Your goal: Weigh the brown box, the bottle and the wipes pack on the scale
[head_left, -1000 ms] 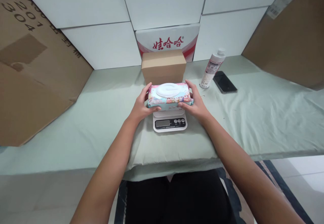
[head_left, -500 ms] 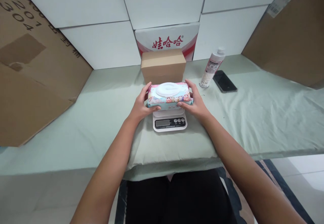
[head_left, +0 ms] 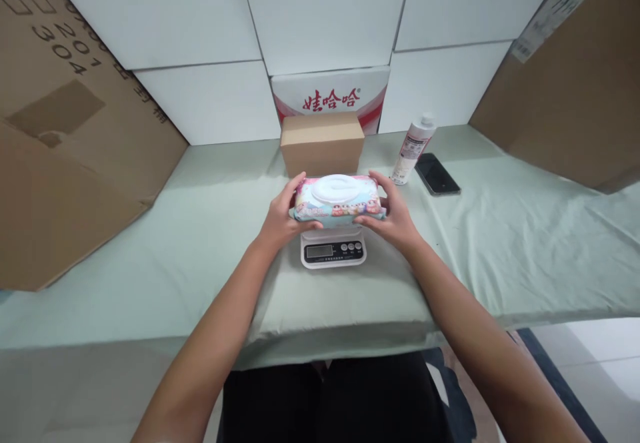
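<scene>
A pack of wet wipes, pink and light blue with a white oval lid, is gripped at both ends. My left hand closes on its left end, thumb along the front. My right hand holds the right end the same way. Below the pack stands a white digital kitchen scale; its display and buttons face me, and the pack hides most of its platform. Whether the pack touches the scale I cannot tell. The display shows no readable figures.
Behind the pack stands a closed brown cardboard box. To the right are a white bottle and a black phone on the green cloth. Large cardboard sheets flank the table, and a white printed carton stands at the back.
The camera view has shifted, so the whole scene sits slightly lower in the picture. Both hands keep their hold on the wipes pack, which stays above the scale.
</scene>
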A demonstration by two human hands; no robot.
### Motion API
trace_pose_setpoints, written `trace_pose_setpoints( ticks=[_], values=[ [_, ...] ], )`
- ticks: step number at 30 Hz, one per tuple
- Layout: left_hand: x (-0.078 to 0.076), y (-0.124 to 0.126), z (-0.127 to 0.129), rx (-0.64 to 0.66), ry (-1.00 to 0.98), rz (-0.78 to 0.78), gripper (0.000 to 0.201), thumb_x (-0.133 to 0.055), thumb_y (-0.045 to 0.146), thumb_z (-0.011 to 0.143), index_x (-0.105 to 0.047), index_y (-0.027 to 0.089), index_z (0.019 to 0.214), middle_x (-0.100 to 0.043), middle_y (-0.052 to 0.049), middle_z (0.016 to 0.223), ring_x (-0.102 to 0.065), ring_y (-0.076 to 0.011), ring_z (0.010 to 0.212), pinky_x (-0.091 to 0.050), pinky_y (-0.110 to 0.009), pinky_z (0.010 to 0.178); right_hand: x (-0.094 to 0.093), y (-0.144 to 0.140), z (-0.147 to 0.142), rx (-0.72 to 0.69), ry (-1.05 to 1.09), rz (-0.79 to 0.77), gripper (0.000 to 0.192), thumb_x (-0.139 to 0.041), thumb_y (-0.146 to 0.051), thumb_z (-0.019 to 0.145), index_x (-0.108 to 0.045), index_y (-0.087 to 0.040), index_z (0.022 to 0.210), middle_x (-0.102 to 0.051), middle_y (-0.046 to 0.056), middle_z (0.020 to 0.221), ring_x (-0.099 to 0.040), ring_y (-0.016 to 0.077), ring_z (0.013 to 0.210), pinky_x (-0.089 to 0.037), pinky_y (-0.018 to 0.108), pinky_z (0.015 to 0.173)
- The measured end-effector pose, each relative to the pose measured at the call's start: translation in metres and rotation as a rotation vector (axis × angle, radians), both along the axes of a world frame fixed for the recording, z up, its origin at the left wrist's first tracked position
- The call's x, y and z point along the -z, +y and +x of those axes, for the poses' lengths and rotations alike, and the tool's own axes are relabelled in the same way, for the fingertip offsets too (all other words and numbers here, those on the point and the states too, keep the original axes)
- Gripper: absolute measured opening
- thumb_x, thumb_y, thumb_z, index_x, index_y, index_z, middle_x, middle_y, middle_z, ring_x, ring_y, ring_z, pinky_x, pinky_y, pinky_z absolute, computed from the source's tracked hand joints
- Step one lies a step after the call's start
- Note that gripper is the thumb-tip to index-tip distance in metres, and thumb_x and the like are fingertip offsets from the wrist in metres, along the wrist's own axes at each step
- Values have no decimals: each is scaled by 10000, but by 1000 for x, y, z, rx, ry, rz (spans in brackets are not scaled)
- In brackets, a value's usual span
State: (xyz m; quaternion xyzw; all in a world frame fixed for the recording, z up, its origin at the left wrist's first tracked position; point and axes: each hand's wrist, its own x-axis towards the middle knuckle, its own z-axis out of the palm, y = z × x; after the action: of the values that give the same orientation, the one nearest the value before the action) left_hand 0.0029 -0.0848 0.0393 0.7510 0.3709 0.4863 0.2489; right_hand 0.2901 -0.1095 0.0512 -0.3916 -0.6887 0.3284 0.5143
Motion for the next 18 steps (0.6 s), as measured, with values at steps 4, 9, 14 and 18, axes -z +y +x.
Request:
trace_pose_setpoints(
  ticks=[4, 9, 14, 18],
  values=[
    [-11, -20, 54, 114, 55, 53, 1190, -867, 808, 653, -464, 200, 1594, -624, -223, 1513, -620, -402, 1412, -497, -529, 1219, -1, -36, 62, 120, -84, 114, 1032, -924, -682, 728, -502, -264, 1571, -555, 167, 1549, -694, 355, 1243, -664, 441, 940],
    [-21, -33, 161, 425, 148, -82, 1149, -814, 742, 792, -327, 203, 1682, -507, -229, 1632, -480, -390, 1544, -427, -523, 1283, 16, -83, 173, 359, -246, 106, 865, -880, -627, 815, -570, -312, 1558, -656, 174, 1461, -681, 376, 1301, -610, 505, 1045],
    [-8, -10, 248, 500, 168, -207, 1115, -884, 571, 812, -314, 200, 1695, -449, -206, 1667, -428, -361, 1581, -402, -478, 1300, 30, -80, 245, 560, -379, 62, 846, -818, -791, 766, -668, -332, 1461, -705, 163, 1402, -710, 415, 1215, -587, 595, 1000],
    [-15, -2, 268, 480, 301, -274, 1102, -845, 554, 848, -263, 190, 1710, -371, -237, 1720, -411, -386, 1598, -427, -517, 1272, 21, -69, 271, 572, -506, -35, 915, -735, -914, 729, -675, -344, 1443, -696, 178, 1423, -686, 435, 1280, -587, 626, 1002]
  ],
)
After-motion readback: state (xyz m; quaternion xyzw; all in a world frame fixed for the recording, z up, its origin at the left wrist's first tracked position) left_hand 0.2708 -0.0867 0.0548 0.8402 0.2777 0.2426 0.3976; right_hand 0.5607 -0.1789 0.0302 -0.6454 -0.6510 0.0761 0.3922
